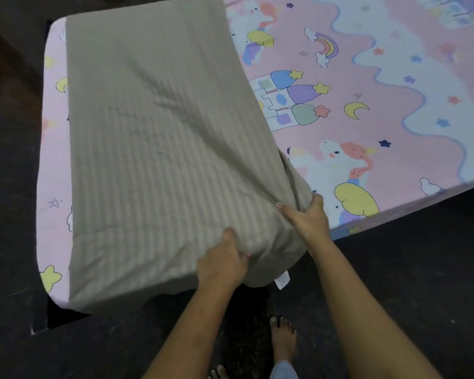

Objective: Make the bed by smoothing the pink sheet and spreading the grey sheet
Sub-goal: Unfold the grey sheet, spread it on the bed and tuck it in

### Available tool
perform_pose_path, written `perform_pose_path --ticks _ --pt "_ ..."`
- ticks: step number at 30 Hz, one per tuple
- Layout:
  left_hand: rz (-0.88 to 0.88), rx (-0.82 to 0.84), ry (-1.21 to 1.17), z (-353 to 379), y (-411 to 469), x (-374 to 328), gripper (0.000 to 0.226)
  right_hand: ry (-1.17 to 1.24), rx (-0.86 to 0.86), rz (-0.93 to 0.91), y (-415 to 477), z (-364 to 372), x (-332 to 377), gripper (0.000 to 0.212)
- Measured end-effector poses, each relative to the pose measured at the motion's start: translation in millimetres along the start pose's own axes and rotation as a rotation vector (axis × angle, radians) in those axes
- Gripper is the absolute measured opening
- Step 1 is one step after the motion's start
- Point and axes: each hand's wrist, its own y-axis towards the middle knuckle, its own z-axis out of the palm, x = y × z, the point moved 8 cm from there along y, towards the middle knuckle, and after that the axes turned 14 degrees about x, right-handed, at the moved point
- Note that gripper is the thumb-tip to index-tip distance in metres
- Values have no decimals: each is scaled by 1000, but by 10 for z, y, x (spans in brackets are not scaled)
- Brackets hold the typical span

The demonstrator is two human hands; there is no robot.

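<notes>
Both the left hand (221,262) and right hand (308,216) grasp the near edge of the folded grey sheet (153,149) with curled fingers, the sheet lying over the pink sheet (367,86) on the bed's left part.

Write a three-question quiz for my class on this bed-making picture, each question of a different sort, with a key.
1. True or false: the grey sheet covers the whole pink sheet.
2. Choose one. The left hand and the right hand:
A) both have a grip on the grey sheet at its near end
B) both press flat on the pink sheet
C) both hang idle
3. Fill the gap: a small white ___ hangs from the grey sheet's near right corner.

Key
1. False: much of the pink sheet lies bare to the right.
2. A
3. label
</notes>
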Motion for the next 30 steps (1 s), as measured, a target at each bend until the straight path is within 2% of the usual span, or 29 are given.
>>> perform_pose_path --ticks 1,2,4,5,7,10,12,13,15,17,19,21,23,25,30 --pt "50 -14 7 32 -26 -103 53 9 43 -10 17 61 30 79" --pt "88 -16 10 70 -38 -177 49 5 98 -15 32 134 57 70" --pt "129 -12 7 155 -36 -270 49 -33 180 -30 35 208 65 42" --pt "131 -17 0 177 -38 -278 50 -18 168 -32 20 166 31 33" --pt "115 -38 -15 183 -45 -234 50 39 65 -5 -51 -72 -200 26" --pt "106 -25 -2 216 -67 -164 48 -43 -203 204 -344 -624 -869 18" --pt "122 -31 -5 225 -64 -180 46 69 -228 262 -489 -709 -1204 17" --pt "136 -29 -23 241 -57 -215 44 129 -170 223 -496 -628 -1231 18" --pt "177 7 -81 313 -42 -324 41 203 51 75 -415 -271 -1011 32" --pt "211 57 -129 403 -51 -430 44 167 192 16 -322 87 -787 47" --pt "224 86 -148 476 -61 -475 47 213 131 53 -235 208 -734 55" --pt "215 106 -124 528 -52 -462 49 349 91 65 -200 189 -762 50" --pt "205 121 -121 557 -41 -431 50 406 133 35 -210 128 -820 40" --pt "205 113 -147 568 -24 -408 49 363 196 -3 -230 75 -840 34" --pt "216 45 -193 548 -60 -368 44 320 285 -100 -191 38 -865 46"
